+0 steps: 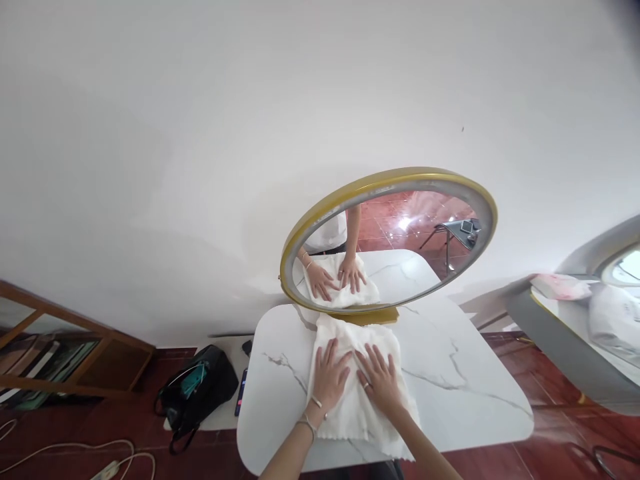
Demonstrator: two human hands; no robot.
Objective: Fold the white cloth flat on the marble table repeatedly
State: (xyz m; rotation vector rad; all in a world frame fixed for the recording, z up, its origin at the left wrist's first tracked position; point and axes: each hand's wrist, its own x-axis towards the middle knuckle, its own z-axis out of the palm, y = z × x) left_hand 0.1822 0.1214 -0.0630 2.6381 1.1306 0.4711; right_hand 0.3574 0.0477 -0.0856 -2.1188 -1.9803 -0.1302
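**Forearms (289, 448) Extended, Both Hands Flat on White Cloth**

Left hand (327, 380): fingers (331, 351) straight, slightly spread, laid palm-down against the cloth (345, 423). Right hand (383, 387): fingers (379, 357) likewise open and flat on the same cloth, just beside the left. A ring (367, 385) shows on the right hand.

The cloth lies spread on the marble-patterned counter (465, 387), left of its middle and in front of the gold mirror base (375, 316). Whether its far edge touches the base cannot be told.

The hands cover part of the cloth. The bottom edge of the view cuts off both forearms. The counter partly hides a phone (241, 393) at its left. At far right, a second mirror (627, 267) is cut off; the contents of a white bag (615, 323) are hard to make out.

Forearm pose: both enter from below and slant inward. Two bracelets (306, 423) encircle the left wrist.

The oval mirror (400, 257) reflects both hands. A black bag (213, 387) rests left of the counter.
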